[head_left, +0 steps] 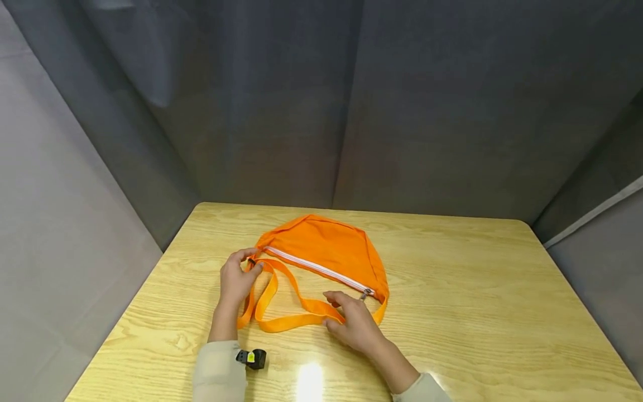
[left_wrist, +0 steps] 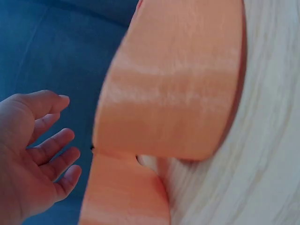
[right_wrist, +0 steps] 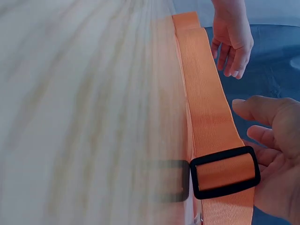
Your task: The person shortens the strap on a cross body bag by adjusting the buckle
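Observation:
An orange waist bag (head_left: 326, 243) lies on the table, its white zipper (head_left: 316, 269) facing the near side. Its orange strap (head_left: 291, 322) loops loosely in front of the bag. At the bag's left end, my left hand (head_left: 238, 279) hovers by the strap, thumb and fingers apart; in the left wrist view that hand (left_wrist: 37, 154) is beside the strap (left_wrist: 168, 84), holding nothing. My right hand (head_left: 354, 324) is at the strap's right part, fingers spread and loosely bent. A black slider buckle (right_wrist: 225, 172) on the strap partly hides the right fingertips in the right wrist view.
The wood-grain table (head_left: 477, 296) extends on both sides of the bag. A dark grey curtain (head_left: 271, 111) hangs behind it, with a lighter grey panel (head_left: 65, 223) on the left. A small black device (head_left: 252, 358) sits on the left sleeve.

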Demonstrator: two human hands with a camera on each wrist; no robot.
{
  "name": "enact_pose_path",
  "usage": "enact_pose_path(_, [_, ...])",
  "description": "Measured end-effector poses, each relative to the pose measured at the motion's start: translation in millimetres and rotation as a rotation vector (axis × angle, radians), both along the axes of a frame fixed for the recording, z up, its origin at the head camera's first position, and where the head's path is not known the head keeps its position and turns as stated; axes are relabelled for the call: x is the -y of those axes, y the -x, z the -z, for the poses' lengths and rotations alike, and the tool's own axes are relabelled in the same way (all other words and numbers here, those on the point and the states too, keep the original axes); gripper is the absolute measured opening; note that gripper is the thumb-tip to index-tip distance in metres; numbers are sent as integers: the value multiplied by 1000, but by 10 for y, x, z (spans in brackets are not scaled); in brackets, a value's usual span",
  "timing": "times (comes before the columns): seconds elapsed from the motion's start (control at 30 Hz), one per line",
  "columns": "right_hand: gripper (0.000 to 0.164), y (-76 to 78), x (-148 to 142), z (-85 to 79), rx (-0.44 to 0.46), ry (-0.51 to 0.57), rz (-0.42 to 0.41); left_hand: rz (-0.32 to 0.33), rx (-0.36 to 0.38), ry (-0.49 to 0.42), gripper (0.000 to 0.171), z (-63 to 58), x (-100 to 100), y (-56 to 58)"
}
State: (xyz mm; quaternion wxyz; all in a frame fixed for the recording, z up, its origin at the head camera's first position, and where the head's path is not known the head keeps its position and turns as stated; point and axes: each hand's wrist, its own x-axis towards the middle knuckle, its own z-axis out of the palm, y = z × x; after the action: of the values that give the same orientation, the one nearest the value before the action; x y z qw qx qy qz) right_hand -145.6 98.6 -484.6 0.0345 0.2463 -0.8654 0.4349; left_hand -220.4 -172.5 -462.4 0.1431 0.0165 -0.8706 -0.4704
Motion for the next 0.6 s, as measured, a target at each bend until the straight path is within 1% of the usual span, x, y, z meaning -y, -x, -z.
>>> enact_pose_path(0.1, [50,16,-8,7,5,-16,8,-21,29,-4,37,61,40,60])
enact_pose_path(0.2, [52,38,-16,13,9,-67,15,-29,64,-1,42,128,79,118])
enact_pose_path(0.3, [52,60,-26,17,15,-126,11,-9,107,-1,45,197,119,165])
enact_pose_path(0.37, [48,71,-31,22,21,-146,-4,-1,125,3,44,239,141,187])
enact_pose_path(0.5, [38,80,-52,28,21,-155,-40,-2,115,13,37,308,166,202])
enact_pose_path(0.6, [35,81,-88,25,16,-160,-51,1,107,9,35,354,160,209])
